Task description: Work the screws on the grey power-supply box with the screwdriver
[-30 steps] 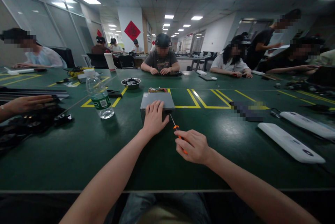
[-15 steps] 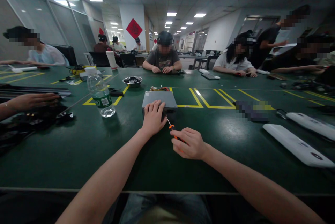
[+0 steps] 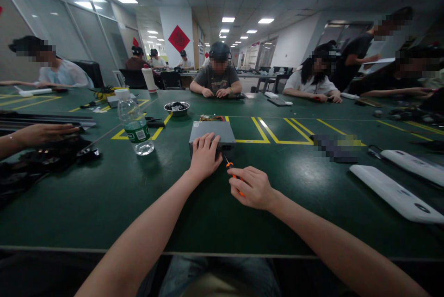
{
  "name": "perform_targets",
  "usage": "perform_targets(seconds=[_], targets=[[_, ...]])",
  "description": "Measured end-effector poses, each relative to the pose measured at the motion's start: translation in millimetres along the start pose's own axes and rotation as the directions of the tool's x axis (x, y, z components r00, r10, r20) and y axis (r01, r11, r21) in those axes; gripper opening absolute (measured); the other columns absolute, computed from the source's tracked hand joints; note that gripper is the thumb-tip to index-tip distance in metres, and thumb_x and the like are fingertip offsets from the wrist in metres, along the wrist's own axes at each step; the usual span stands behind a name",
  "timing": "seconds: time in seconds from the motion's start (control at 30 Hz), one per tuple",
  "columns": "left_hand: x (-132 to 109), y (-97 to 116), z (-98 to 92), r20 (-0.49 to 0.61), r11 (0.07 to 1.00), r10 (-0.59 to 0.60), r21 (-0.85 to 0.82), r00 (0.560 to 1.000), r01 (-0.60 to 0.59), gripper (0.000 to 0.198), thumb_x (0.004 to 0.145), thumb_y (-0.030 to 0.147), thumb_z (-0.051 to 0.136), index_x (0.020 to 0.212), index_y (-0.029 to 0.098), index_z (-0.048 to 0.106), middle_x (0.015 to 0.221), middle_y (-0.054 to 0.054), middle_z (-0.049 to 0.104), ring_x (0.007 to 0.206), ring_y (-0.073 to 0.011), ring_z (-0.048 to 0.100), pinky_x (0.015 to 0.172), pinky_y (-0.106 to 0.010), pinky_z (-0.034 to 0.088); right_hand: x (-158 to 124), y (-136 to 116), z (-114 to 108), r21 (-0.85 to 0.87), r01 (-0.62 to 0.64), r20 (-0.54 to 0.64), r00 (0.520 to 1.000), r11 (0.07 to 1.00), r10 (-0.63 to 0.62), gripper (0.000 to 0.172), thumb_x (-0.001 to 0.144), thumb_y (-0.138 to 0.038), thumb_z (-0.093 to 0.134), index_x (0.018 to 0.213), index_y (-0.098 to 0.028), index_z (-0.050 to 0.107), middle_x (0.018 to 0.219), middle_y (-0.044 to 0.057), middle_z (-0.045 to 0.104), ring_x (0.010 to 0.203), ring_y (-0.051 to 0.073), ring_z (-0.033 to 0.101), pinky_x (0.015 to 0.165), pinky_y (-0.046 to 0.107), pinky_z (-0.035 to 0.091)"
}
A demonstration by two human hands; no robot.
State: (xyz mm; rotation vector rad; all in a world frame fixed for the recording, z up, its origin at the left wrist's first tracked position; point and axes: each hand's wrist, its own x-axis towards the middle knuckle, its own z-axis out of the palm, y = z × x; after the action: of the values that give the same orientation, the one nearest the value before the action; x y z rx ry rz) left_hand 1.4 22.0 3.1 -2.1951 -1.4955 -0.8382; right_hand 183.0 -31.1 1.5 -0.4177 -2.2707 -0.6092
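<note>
A grey metal computer power supply sits on the green table, its power socket side facing me and colored cables behind it. My left hand lies over its top and front left, fingers bent over the edge, holding it steady. An orange and black screwdriver is gripped in my right hand, its handle partly hidden by the fingers. Its thin shaft points up and left at the lower part of the front face, beside my left thumb. Whether the tip sits in a screw is too small to tell.
A water bottle and a metal bowl of small dark parts stand to the left. Another person's hand rests by black parts at far left. White devices lie at right. Co-workers sit across the table.
The screwdriver and my right hand have shifted slightly, and more of the orange handle shows between the fingers. My left hand stays on the power supply. The whole view has drifted a little.
</note>
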Motion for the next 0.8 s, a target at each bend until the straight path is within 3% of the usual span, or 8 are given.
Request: perform_targets(seconds=[0.3, 0.8], targets=[[-0.3, -0.7, 0.6, 0.003, 1.0, -0.006, -0.005, 1.0, 0.006, 0.049, 0.079, 0.028, 0.047, 0.127, 0.017, 0.041, 0.132, -0.013, 0.042, 0.122, -0.0274, 0.034, 0.101, -0.044, 0.022, 7.3, -1.9, -1.5, 0.011, 0.0, -0.015, 1.0, 1.0, 0.0, 0.009, 0.077, -0.013, 0.051, 0.085, -0.017, 0.053, 0.092, 0.009, 0.063, 0.072, 0.014, 0.059, 0.063, 0.026, 0.046], [-0.7, 0.4, -0.9, 0.009, 1.0, 0.002, 0.006, 1.0, -0.003, 0.047, 0.08, 0.028, 0.045, 0.126, 0.017, 0.042, 0.132, -0.013, 0.042, 0.123, -0.0275, 0.034, 0.101, -0.044, 0.022, 5.6, 3.1, -3.7, 0.127, -0.222, -0.1, 0.967, 0.967, 0.236, 0.017, 0.082, -0.014, 0.053, 0.097, -0.018, 0.046, 0.097, 0.011, 0.06, 0.086, 0.016, 0.061, 0.07, 0.029, 0.052]])
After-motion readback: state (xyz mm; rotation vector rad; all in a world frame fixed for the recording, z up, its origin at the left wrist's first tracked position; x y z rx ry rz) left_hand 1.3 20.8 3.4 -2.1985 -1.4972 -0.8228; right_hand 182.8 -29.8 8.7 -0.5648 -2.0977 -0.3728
